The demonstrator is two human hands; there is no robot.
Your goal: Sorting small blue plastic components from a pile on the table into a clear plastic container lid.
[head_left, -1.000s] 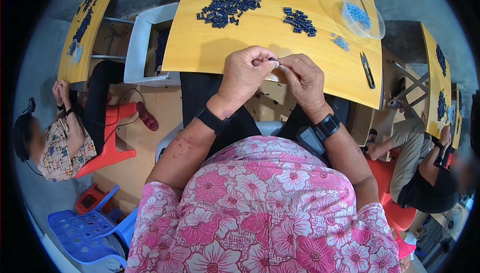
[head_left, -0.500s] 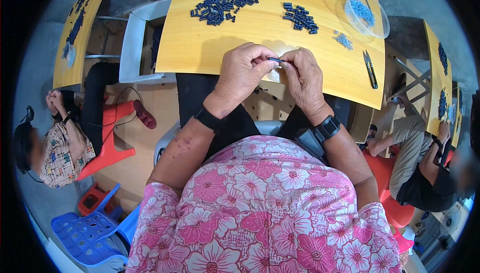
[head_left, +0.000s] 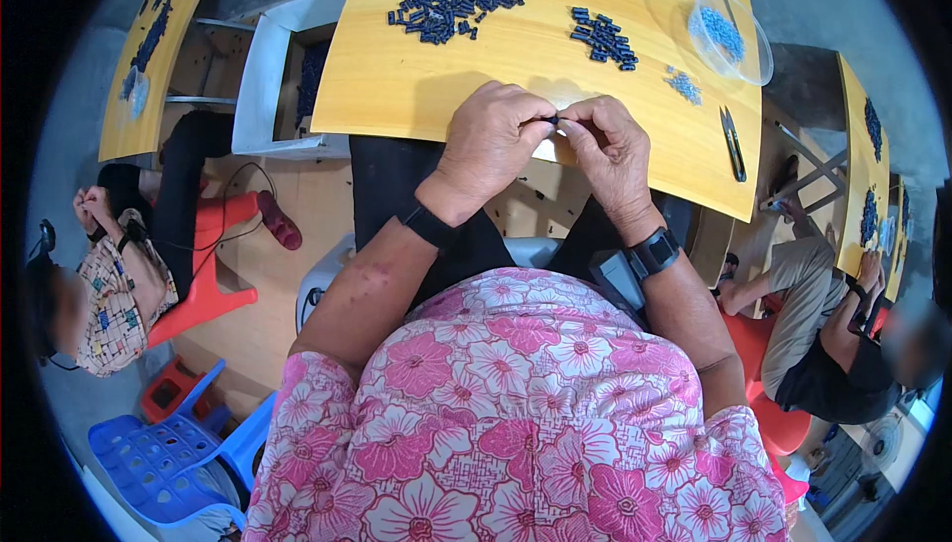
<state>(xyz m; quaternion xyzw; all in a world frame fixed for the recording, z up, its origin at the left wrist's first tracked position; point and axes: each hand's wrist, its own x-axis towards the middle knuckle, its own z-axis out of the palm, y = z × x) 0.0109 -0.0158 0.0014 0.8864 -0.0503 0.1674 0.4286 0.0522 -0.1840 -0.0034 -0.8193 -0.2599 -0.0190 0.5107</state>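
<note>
**Yellow bench: small-part joining in hand**

Yellow wooden table (head_left: 416, 86), carrying large dark-piece heap (head_left: 451, 1), smaller heap (head_left: 600, 34), clear dish (head_left: 734, 36). Left hand (head_left: 491, 140) and right hand (head_left: 610, 150) pinching tiny dark piece (head_left: 551, 120) at near edge. Judged mid-assembly; steady push-together needed next

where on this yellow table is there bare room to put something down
Bare wood lies between the big dark pile and the left hand, and along the table's left edge. The right side is crowded: smaller pile, pale bits, clear bowl, dark tool.
</note>
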